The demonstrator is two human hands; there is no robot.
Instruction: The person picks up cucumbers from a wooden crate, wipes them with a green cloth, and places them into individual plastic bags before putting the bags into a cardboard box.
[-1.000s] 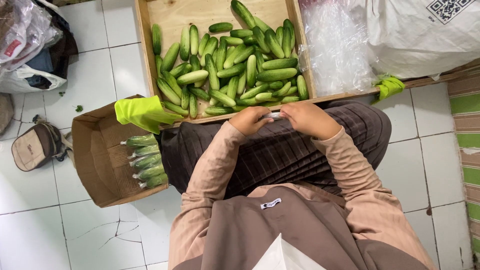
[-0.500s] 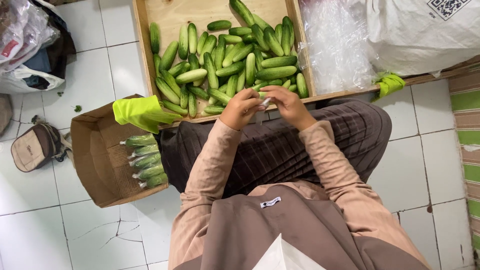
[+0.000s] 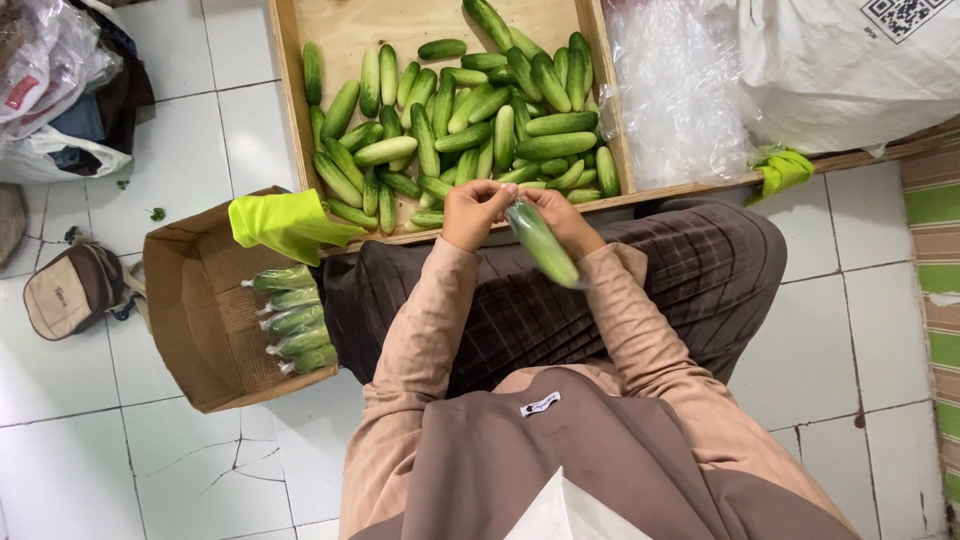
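Observation:
My left hand (image 3: 476, 212) and my right hand (image 3: 566, 216) meet over my lap at the near edge of a wooden tray (image 3: 288, 120). Between them I hold one green cucumber in a clear plastic sleeve (image 3: 545, 248). Its top end sits between my fingers and its lower end points down toward my lap. My right hand grips along its upper part, while my left hand pinches the top end. Several loose cucumbers (image 3: 470, 120) lie piled in the tray just beyond my hands.
A brown cardboard box (image 3: 195, 330) on the floor at my left holds several wrapped cucumbers (image 3: 290, 320). A yellow-green cloth (image 3: 285, 222) drapes over its corner. Clear plastic bags (image 3: 680, 90) and a white sack (image 3: 850, 60) lie right of the tray. A small tan bag (image 3: 70, 290) sits far left.
My hands moved up from my lap to the tray edge. A sleeved cucumber now shows between them, hanging down over my lap.

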